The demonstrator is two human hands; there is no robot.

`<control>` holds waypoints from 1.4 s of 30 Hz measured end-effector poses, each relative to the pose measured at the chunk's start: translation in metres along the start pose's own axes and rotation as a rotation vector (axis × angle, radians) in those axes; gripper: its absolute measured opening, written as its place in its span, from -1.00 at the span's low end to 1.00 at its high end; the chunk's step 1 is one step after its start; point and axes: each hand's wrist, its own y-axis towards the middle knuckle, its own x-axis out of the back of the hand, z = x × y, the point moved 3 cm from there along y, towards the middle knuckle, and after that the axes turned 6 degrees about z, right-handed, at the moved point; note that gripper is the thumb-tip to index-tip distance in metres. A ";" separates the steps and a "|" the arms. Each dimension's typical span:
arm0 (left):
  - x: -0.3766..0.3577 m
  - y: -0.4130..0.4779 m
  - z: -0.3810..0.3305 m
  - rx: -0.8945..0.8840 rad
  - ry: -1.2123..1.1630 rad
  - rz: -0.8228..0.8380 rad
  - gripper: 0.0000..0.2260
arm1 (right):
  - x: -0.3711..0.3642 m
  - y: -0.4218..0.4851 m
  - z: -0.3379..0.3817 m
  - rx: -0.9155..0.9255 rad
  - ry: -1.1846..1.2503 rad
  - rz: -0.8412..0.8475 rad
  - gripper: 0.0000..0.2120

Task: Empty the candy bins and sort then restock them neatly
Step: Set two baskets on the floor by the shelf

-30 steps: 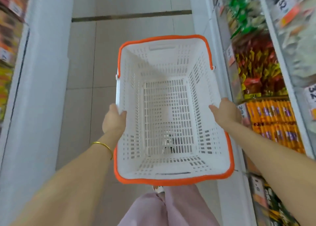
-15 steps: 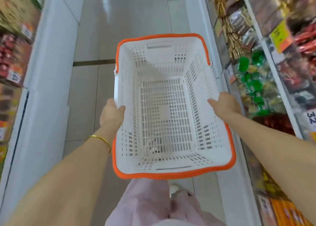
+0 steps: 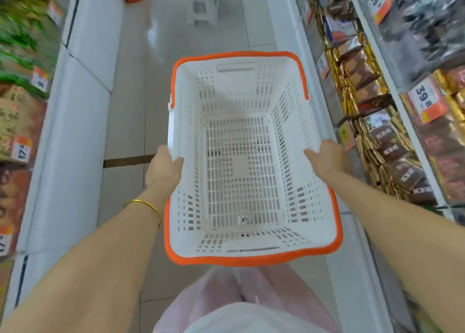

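I am watching the left hand [image 3: 163, 167] gripping the left wall of the white slotted shopping basket [image 3: 187, 131], thumb hooking over the edge, fingers hidden underneath. The basket is hanging empty in front of the body, above the aisle floor [image 3: 130, 106]. The right hand [image 3: 327, 160] is clamping the opposite wall the same way. I am judging the thin plastic light and fairly stiff, though flexing at its orange rim, so gripping both long sides midway is suiting it. Gold-wrapped candy packs [image 3: 362, 81] are lying just beyond the right hand
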 end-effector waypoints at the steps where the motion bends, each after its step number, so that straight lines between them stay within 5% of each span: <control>1: 0.010 0.025 -0.016 -0.001 -0.006 0.000 -0.73 | 0.009 0.025 0.019 0.002 -0.005 -0.003 -0.61; 16: 0.150 0.428 -0.240 -0.055 -0.004 0.002 -0.70 | 0.113 0.396 0.283 -0.031 -0.020 -0.064 -0.58; 22: 0.186 0.576 -0.351 -0.093 0.035 0.030 -0.68 | 0.145 0.546 0.344 -0.078 0.051 -0.060 -0.69; 42: 0.275 1.006 -0.661 -0.123 0.018 0.106 -0.70 | 0.282 1.003 0.563 -0.101 -0.048 -0.119 -0.54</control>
